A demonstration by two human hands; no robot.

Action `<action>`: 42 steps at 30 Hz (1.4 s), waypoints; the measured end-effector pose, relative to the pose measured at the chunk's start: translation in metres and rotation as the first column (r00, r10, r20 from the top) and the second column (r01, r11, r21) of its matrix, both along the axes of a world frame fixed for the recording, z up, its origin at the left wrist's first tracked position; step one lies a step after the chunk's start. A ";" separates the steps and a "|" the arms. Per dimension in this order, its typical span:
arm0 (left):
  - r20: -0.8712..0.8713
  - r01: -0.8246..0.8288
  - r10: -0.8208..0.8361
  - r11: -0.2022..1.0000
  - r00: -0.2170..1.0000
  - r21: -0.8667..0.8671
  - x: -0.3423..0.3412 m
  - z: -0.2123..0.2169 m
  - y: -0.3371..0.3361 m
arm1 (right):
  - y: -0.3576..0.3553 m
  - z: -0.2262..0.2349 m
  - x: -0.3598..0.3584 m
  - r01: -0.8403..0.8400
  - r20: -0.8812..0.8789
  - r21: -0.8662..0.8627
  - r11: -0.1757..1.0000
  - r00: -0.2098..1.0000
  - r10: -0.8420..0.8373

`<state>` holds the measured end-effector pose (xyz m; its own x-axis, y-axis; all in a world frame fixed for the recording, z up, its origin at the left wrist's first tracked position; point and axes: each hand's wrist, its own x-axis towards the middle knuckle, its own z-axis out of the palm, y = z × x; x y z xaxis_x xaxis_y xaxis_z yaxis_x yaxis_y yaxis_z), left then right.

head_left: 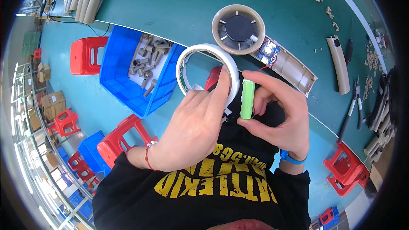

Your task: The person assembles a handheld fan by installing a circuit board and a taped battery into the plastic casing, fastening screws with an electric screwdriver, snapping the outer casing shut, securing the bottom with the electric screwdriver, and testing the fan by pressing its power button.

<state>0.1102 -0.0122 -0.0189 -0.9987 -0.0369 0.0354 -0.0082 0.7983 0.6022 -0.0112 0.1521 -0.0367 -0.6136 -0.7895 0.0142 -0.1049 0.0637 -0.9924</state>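
At the centre of the frame a white tape roll (208, 70) was held in the closed grip of the left hand (191, 132), and a green cylindrical cell (247, 99) was pinched upright in the right hand (279, 117). No tape was seen on the cell yet. The beige fan housing (238, 29), with its blue circuit board (267, 53) exposed, lay open on the teal bench (179, 4) above, apparently unfinished.
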 end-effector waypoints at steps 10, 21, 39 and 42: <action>0.021 0.012 -0.012 1.000 1.000 -0.007 -0.003 -0.004 0.001 | -0.009 0.001 0.001 0.038 -0.126 0.070 0.997 0.992 -0.029; 0.037 -0.030 0.033 0.996 0.999 -0.085 -0.005 -0.001 0.009 | -0.006 -0.009 0.005 0.073 -0.201 0.032 0.997 0.977 -0.065; 0.116 -0.029 0.028 1.000 0.993 0.010 -0.002 0.010 -0.001 | -0.010 -0.011 0.007 0.180 -0.160 -0.058 0.982 0.969 -0.187; 0.100 0.055 -0.056 0.998 0.993 0.021 -0.004 0.011 -0.007 | -0.009 -0.009 0.006 0.188 -0.061 -0.045 0.981 0.980 -0.191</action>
